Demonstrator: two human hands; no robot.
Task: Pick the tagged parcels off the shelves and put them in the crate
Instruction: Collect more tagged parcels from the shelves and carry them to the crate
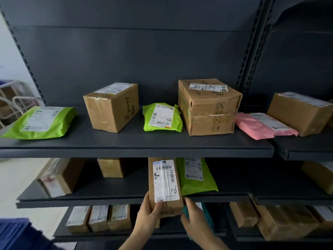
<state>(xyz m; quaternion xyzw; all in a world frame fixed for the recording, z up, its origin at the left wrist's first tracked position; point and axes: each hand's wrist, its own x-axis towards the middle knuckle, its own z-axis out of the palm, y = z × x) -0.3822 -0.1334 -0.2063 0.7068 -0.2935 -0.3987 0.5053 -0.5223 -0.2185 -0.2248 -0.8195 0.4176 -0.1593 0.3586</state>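
Your left hand [147, 213] has its fingers [146, 196] clamped on the near end of the long box [164, 184] marked 1-6, thumb on its label. Your right hand [195, 219] lies over a teal packet [185, 213], fingers by the box's right corner; I cannot tell whether they grip. The box overhangs the middle shelf [108, 187], just beside a green mailer [196, 179].

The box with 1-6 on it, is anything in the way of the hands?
Nothing visible. The left hand grips the box at its near end, and the right hand is right beside it. A green bag lies along its right side, not between.
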